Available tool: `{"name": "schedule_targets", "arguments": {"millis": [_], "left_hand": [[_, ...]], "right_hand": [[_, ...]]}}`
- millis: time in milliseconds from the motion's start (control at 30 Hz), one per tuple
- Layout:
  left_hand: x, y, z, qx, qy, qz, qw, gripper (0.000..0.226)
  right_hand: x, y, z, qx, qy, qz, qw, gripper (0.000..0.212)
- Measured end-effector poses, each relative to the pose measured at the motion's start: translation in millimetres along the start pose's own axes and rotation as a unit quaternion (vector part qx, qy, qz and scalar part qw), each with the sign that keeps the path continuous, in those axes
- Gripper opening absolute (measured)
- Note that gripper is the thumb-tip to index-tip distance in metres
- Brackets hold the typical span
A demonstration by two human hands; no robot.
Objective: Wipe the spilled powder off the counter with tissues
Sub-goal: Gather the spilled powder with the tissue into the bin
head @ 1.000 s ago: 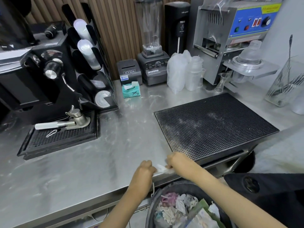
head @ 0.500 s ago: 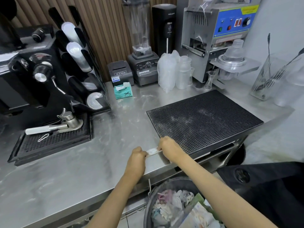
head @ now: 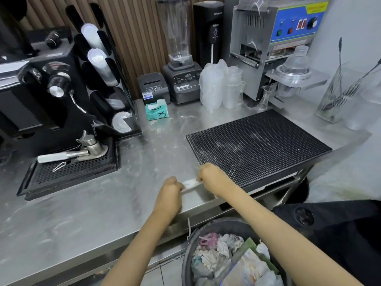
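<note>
Gripping opposite ends of a folded white tissue (head: 190, 184), the left hand (head: 170, 196) and right hand (head: 212, 177) are both fisted, holding it at the steel counter (head: 86, 211) front edge; powder apparently faint, hard to confirm; black mat (head: 257, 145) just beside the right hand; waste bin (head: 186, 250) below; tissue box (head: 157, 111) well behind.

counter (head: 86, 213): brushed steel, glossy, faintly smeared
mat (head: 257, 147): black rubber, matt, studded
tissue (head: 190, 184): thin white paper
back wall (head: 132, 38): ribbed wood slats
drip tray (head: 70, 172): black plastic, perforated
</note>
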State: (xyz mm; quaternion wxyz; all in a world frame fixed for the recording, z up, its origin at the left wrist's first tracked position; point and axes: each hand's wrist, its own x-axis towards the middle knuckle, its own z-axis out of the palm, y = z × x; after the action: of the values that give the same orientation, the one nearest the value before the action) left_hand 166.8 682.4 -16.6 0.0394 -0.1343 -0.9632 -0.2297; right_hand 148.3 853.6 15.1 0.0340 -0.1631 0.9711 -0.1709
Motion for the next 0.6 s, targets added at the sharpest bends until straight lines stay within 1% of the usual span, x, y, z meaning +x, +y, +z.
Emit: {"name": "schedule_targets", "arguments": {"millis": [100, 200, 300, 400, 500, 567, 600], "left_hand": [[14.2, -10.3, 5.9, -0.005, -0.014, -0.035, 0.999, 0.03], [1.7, -11.3, 16.2, -0.008, -0.007, -0.045, 0.999, 0.026], [-24.3, -9.6, 21.3, -0.012, -0.028, -0.019, 0.999, 0.017], [-43.7, -7.4, 18.6, -0.001, -0.065, 0.028, 0.997, 0.023], [-24.7, -2.0, 5.7, 0.01, -0.043, 0.03, 0.999, 0.022], [-0.1, -1.0, -3.8, 0.018, -0.017, 0.004, 1.0, 0.021], [10.0, -3.7, -5.8, 0.021, -0.012, -0.011, 1.0, 0.022]], "right_hand": [[8.9, 1.0, 10.1, -0.013, -0.014, 0.006, 1.0, 0.026], [-1.1, 1.0, 23.1, -0.022, -0.021, 0.005, 1.0, 0.022], [-26.7, 1.4, 32.7, -0.049, -0.065, -0.013, 0.997, 0.018], [-46.9, 2.4, 27.8, -0.038, -0.089, -0.025, 0.995, 0.028], [-26.8, -6.8, 4.6, -0.04, -0.03, 0.0, 0.999, 0.024], [-3.0, -15.1, -8.2, -0.033, 0.011, 0.019, 0.999, 0.022], [6.2, -16.5, -8.3, -0.03, 0.013, 0.02, 0.999, 0.023]]}}
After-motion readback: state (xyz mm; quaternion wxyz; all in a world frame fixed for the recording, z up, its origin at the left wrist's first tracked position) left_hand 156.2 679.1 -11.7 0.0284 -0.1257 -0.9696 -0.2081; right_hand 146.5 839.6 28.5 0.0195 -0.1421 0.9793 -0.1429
